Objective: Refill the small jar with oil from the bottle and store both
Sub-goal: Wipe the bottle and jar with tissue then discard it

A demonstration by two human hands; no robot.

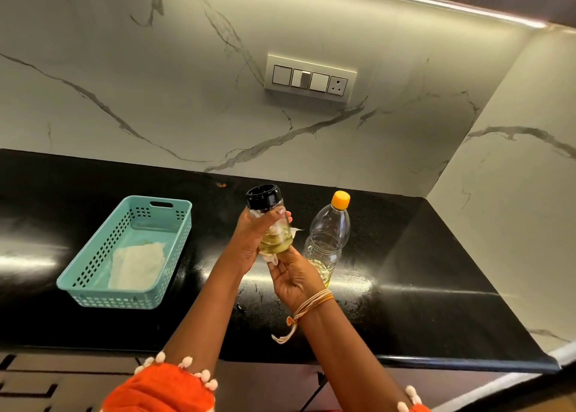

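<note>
Refill apparently done: jar (pixel 274 224) capped, oil in bottom, held above worktop (pixel 420 255) in my left hand (pixel 252 240); my right hand (pixel 293 277) presses tissue (pixel 271 257) under base. Bottle (pixel 327 240) capped, just right. Left: storing both, likely in basket (pixel 93 274), far left.

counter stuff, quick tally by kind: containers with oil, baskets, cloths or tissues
Containers with oil: 2, the small jar held in both hands and the bottle standing on the counter
Baskets: 1, the teal basket
Cloths or tissues: 2, the cloth in the basket and the tissue around the jar
Total: 5
</note>
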